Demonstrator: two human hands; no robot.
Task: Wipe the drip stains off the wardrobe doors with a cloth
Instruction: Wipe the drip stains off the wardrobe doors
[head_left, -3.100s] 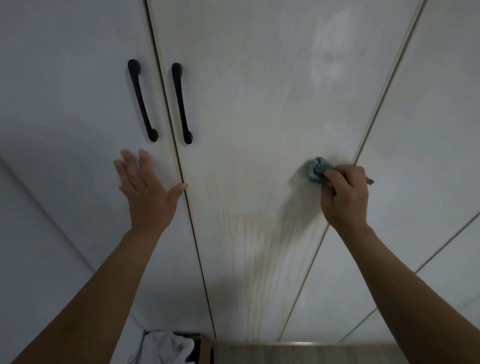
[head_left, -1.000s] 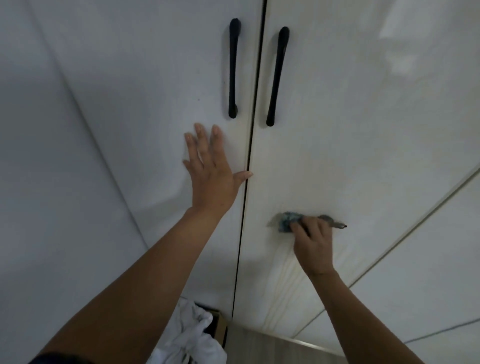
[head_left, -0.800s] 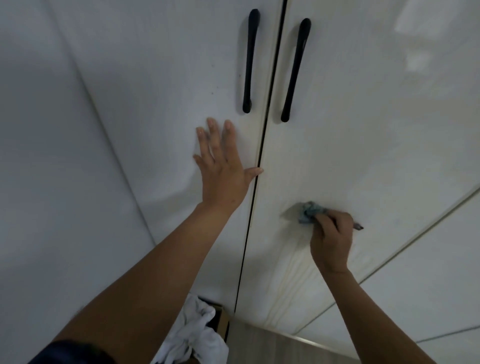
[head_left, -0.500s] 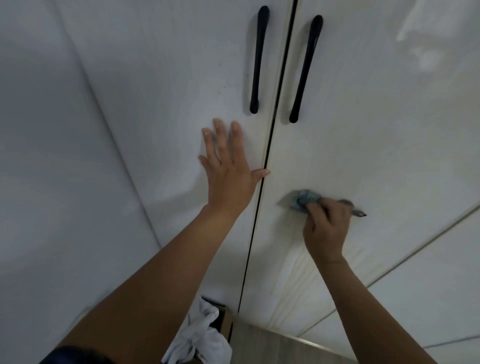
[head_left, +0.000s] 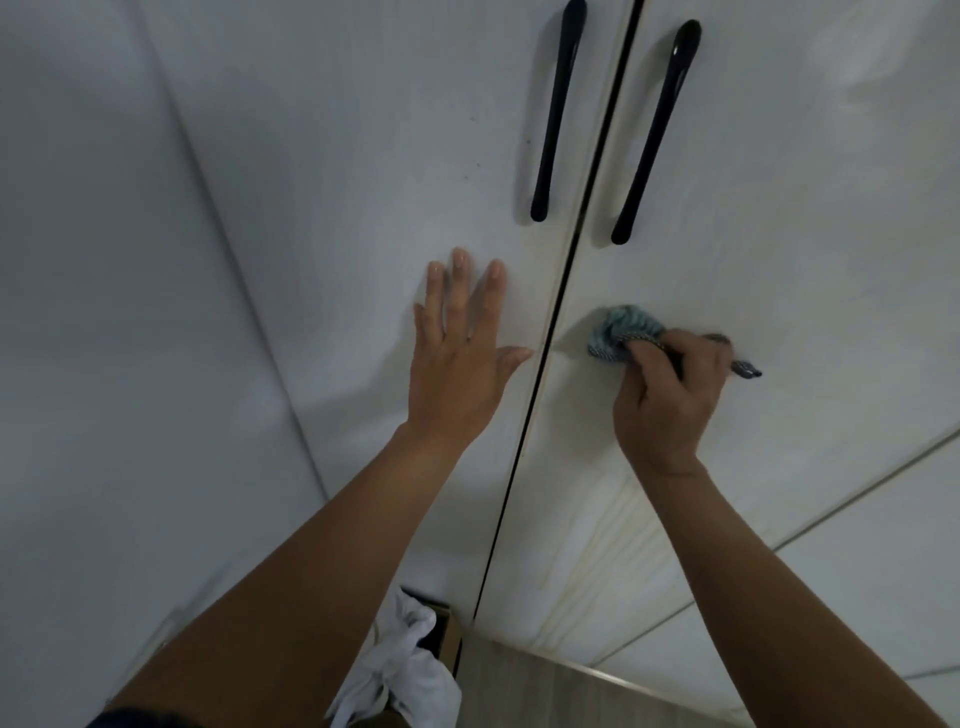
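Two white wardrobe doors meet at a dark gap, the left door (head_left: 363, 156) and the right door (head_left: 779, 208). My right hand (head_left: 670, 395) is shut on a bunched blue-grey cloth (head_left: 623, 330) and presses it against the right door just right of the gap. Faint yellowish drip stains (head_left: 602, 545) run down the right door below the cloth. My left hand (head_left: 460, 358) lies flat on the left door, fingers spread, thumb near the gap.
Two black bar handles, the left handle (head_left: 556, 114) and the right handle (head_left: 654, 135), hang above my hands. A further white panel (head_left: 883, 571) lies to the right. At the bottom, white fabric (head_left: 400, 675) sits by a brown box (head_left: 449, 631) on the wooden floor (head_left: 545, 691).
My right hand has slid the cloth left across the right door, from its right edge towards the gap, and slightly up. My left hand stays pressed flat on the left door. The view shifted.
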